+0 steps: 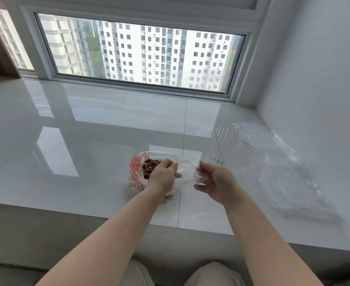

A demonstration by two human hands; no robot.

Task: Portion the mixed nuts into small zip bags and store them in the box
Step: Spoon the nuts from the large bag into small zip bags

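I pinch the small zip bag (187, 172) with both hands (162, 175) (213, 182), stretching its mouth open (nuts (150, 168) sit just left).

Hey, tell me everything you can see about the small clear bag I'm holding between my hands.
The small zip bag is thin, see-through plastic, wrinkled and glossy, with a faint line along its top edge that looks like the zip strip. It looks empty. It is held up over the white sill, stretched sideways: the left hand pinches its left end and the right hand pinches its right end. Behind its left end lies the open bag of nuts.
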